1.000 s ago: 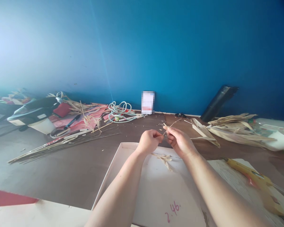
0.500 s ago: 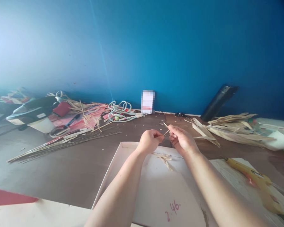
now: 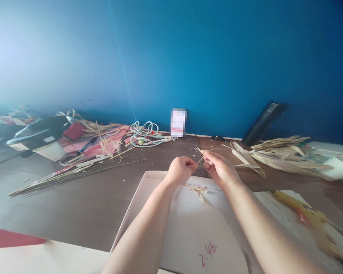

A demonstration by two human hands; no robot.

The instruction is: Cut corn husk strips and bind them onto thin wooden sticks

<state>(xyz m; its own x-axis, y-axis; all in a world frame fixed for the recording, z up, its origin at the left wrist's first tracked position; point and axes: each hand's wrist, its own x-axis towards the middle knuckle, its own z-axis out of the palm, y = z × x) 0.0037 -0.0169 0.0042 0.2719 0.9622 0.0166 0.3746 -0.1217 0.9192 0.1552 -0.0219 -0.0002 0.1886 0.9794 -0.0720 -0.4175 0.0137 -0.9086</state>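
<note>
Above the far rim of a shallow white cardboard box lid [image 3: 154, 174], my two hands meet over a thin, pale straw-coloured strip [image 3: 200, 160]. The fingers of my left hand [image 3: 180, 171] are pinched together at its lower end. My right hand [image 3: 219, 168] grips it higher up between thumb and forefinger, and a short tip sticks out past the fingers. Whether the strip is a stick or rolled husk I cannot tell. A small bunch of dry husk pieces [image 3: 199, 193] lies in the lid below my hands, partly hidden by the left one.
On the right lie a yellow glue gun [image 3: 305, 215], dried corn husks [image 3: 282, 161] and a leaning black tube [image 3: 264, 123]. Leftward are a coiled pale cable [image 3: 145, 137], thin wires [image 3: 77, 176] and pink sheets [image 3: 114, 141]. A blurred-out upright rectangle [image 3: 178, 122] stands against the blue wall.
Very little differs. My right hand and the top of the strip have shifted slightly; both hands keep their pinch.
</note>
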